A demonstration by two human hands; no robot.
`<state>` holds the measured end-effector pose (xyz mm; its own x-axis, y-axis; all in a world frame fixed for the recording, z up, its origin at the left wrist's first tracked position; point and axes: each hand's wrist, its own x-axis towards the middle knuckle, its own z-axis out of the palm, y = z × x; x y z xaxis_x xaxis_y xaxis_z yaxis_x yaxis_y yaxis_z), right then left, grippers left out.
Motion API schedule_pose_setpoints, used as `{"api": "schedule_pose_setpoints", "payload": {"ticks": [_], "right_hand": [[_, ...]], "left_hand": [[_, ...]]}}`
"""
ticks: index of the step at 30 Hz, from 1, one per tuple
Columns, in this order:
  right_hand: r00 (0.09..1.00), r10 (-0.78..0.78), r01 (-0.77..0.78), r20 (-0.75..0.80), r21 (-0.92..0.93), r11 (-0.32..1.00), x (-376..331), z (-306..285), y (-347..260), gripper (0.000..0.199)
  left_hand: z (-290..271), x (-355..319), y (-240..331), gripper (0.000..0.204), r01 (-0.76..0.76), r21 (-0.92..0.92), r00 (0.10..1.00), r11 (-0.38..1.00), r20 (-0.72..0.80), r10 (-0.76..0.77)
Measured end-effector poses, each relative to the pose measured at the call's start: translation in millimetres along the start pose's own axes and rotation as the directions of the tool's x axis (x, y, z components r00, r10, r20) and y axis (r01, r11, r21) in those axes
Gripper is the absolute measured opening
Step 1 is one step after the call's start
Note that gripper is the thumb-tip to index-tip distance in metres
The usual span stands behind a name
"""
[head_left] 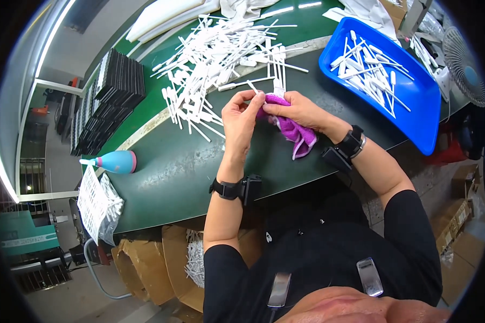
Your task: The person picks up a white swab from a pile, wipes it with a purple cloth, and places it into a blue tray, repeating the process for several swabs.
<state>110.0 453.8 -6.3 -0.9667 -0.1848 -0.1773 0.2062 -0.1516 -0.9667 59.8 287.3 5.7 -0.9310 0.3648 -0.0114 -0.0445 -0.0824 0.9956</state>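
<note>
Over the green table (167, 185), my left hand (241, 113) pinches a slim white stick with a thicker end (253, 87) between thumb and fingers. My right hand (302, 112) is closed on a bunched purple cloth (296, 134), which hangs down beneath the fingers. The two hands meet at the cloth, so part of the stick is hidden there. Just beyond my fingers, more white pieces (278, 86) stick out from the cloth; whether they are held is unclear. A large loose pile of similar white sticks (210, 59) lies beyond my hands.
A blue tray (423, 102) with several white sticks sits at right, near a fan (465, 67). Stacked black trays (118, 78), a teal squeeze bottle (116, 161) and a bag of white pieces (110, 202) are at left. Open cardboard boxes (172, 258) stand below the table edge.
</note>
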Motion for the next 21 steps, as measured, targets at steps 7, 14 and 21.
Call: {"api": "schedule_pose_setpoints", "payload": {"ticks": [7, 14, 21], "right_hand": [[0.998, 0.021, -0.019, 0.054, -0.045, 0.999, -2.5, 4.2, -5.8, 0.029], [0.997, 0.016, -0.01, 0.079, -0.081, 0.997, -3.8, 1.7, -6.8, 0.028], [0.994, 0.002, 0.006, 0.105, -0.072, 0.997, -6.6, 2.2, -9.6, 0.029]], "left_hand": [[-19.1, 3.5, 14.9, 0.022, 0.03, -0.16, 0.998, 0.987, 0.051, -0.022], [-23.2, 4.3, 15.9, 0.024, 0.077, -0.183, 0.994, 0.98, 0.089, -0.061], [-22.5, 2.8, 14.5, 0.025, 0.078, -0.197, 0.994, 0.977, 0.086, -0.062]]}}
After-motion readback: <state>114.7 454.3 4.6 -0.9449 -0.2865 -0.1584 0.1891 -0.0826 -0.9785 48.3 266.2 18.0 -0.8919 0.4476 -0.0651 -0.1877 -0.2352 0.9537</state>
